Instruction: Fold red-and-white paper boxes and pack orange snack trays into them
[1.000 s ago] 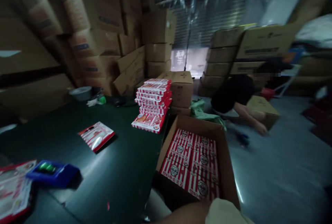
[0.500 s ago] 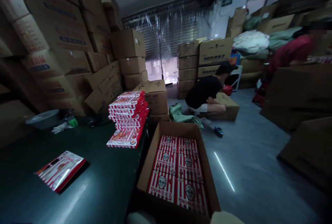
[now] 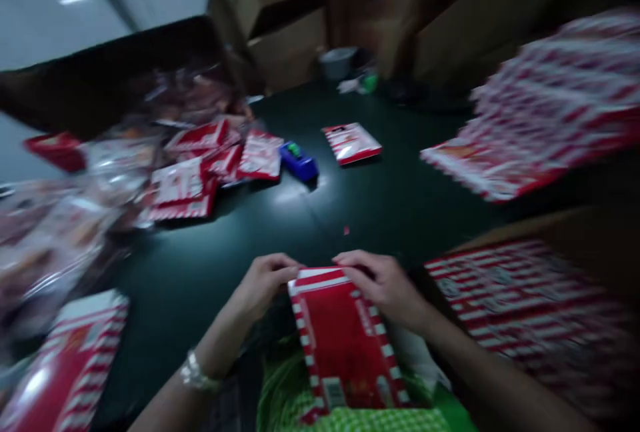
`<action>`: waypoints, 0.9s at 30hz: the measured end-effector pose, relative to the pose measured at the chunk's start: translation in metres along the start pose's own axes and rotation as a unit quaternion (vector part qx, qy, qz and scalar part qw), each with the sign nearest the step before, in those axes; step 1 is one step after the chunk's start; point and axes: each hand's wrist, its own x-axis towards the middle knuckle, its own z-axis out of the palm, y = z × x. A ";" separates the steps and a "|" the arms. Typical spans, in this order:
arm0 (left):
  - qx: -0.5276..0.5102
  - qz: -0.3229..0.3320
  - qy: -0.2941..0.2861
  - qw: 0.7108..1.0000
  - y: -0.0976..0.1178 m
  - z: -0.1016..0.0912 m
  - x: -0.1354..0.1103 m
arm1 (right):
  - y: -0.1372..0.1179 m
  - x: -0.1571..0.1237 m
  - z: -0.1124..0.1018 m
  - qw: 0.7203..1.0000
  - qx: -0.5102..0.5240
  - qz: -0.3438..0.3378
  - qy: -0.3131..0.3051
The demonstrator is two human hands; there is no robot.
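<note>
left hand [image 3: 267, 279] and right hand [image 3: 380, 280] both pinched on far edge of red packet [image 3: 343, 332], near centre by green checked cloth [image 3: 370, 421]; likely edge-working step, next move calls for steady grip.

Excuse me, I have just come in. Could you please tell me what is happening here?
A person's left hand and right hand hold a red packet by its upper corners, in front of a dark green table. A blue object lies farther back on the table. To the right are a pile of striped packets and, nearer, an open carton with striped boxes inside.
</note>
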 end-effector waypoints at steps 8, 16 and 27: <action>0.063 -0.053 -0.012 0.997 -0.022 -0.006 -0.047 | 0.010 -0.001 -0.001 0.999 -0.021 0.026 0.003; 0.006 -0.164 0.054 0.985 -0.059 -0.001 -0.042 | 0.017 0.011 0.015 0.993 0.064 0.097 -0.005; -0.078 -0.183 0.072 0.977 -0.065 0.001 -0.029 | 0.027 0.210 -0.019 0.986 -0.090 0.084 0.113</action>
